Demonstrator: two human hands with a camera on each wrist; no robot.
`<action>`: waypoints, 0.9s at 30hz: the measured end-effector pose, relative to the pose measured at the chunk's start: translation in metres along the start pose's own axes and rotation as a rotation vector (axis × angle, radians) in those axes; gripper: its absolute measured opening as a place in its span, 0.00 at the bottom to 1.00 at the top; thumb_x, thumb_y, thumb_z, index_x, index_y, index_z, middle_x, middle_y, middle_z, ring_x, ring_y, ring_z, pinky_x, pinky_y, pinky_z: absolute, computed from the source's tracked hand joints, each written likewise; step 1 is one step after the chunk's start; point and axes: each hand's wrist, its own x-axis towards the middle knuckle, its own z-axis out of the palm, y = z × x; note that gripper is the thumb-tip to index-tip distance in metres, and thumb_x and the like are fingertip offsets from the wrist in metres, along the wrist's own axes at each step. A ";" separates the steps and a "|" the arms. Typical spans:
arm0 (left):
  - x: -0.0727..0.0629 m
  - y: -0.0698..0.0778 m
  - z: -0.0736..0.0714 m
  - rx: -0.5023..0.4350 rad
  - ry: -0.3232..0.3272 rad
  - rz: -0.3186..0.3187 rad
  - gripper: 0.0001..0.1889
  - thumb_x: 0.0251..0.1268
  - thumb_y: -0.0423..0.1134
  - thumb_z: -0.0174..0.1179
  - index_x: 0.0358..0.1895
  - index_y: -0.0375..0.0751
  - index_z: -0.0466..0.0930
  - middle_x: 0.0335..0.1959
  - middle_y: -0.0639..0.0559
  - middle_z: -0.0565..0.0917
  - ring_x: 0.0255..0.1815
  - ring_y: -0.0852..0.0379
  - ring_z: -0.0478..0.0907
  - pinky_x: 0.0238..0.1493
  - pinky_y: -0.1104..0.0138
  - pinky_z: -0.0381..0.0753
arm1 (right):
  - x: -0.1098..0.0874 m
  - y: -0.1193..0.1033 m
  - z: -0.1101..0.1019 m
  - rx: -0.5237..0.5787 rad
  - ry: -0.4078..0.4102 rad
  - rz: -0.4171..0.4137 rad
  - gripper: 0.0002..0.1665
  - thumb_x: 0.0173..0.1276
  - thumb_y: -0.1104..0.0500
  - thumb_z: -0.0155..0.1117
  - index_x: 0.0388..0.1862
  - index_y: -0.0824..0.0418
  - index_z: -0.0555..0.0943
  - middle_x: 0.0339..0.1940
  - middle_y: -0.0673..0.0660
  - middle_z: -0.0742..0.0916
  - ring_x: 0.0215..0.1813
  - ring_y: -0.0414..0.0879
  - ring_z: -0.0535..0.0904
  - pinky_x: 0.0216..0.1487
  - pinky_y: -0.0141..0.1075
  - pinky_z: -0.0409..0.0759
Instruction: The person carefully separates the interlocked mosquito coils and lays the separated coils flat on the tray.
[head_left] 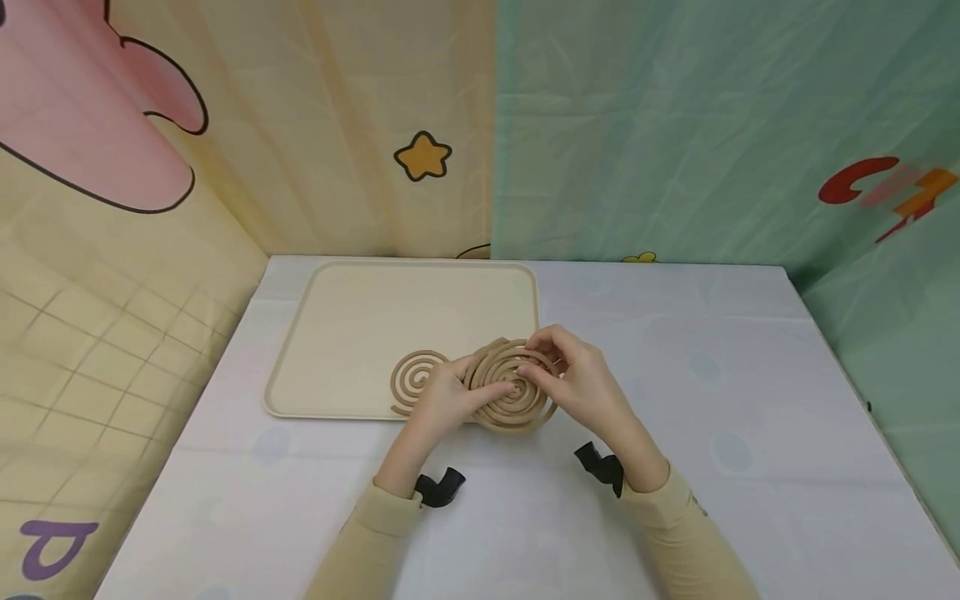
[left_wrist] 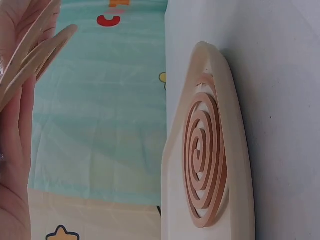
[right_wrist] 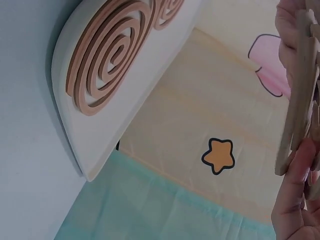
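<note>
Between my two hands are tan mosquito coils (head_left: 513, 414), nested or stacked, held up above the front right corner of a cream tray. My left hand (head_left: 444, 402) grips them from the left, thumb across their face near the centre. From the right, my right hand (head_left: 588, 385) pinches their edge between thumb and fingers. Edge-on in the right wrist view, the held coils (right_wrist: 299, 95) show more than one layer. Another mosquito coil (head_left: 405, 385) lies on the tray just left of my left hand, partly hidden by it. A smaller part of a further coil (right_wrist: 172, 9) shows in the right wrist view.
The cream tray (head_left: 360, 325) with a raised rim lies at the back left of the white-covered table (head_left: 712, 383). Printed curtains (head_left: 645, 125) stand behind and at both sides. Black straps (head_left: 441, 487) sit at my wrists.
</note>
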 end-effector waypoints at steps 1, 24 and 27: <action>0.000 0.000 0.000 0.008 -0.001 0.002 0.28 0.57 0.47 0.72 0.62 0.49 0.79 0.50 0.51 0.88 0.45 0.61 0.84 0.44 0.69 0.84 | 0.000 0.000 0.000 0.004 -0.008 -0.002 0.17 0.61 0.61 0.73 0.47 0.60 0.79 0.37 0.52 0.85 0.34 0.40 0.77 0.36 0.32 0.81; 0.005 -0.017 -0.001 -0.286 -0.213 -0.194 0.25 0.66 0.43 0.65 0.65 0.42 0.75 0.54 0.42 0.84 0.46 0.60 0.83 0.49 0.66 0.83 | -0.002 0.001 0.000 0.058 -0.108 0.007 0.19 0.59 0.63 0.74 0.50 0.56 0.83 0.43 0.50 0.86 0.36 0.40 0.74 0.34 0.30 0.74; 0.005 -0.018 -0.005 -0.403 -0.296 -0.247 0.28 0.69 0.39 0.60 0.69 0.34 0.68 0.57 0.37 0.80 0.47 0.60 0.82 0.50 0.65 0.83 | -0.002 0.003 -0.001 0.065 -0.117 0.000 0.20 0.60 0.62 0.74 0.51 0.56 0.83 0.42 0.49 0.85 0.34 0.40 0.73 0.33 0.30 0.73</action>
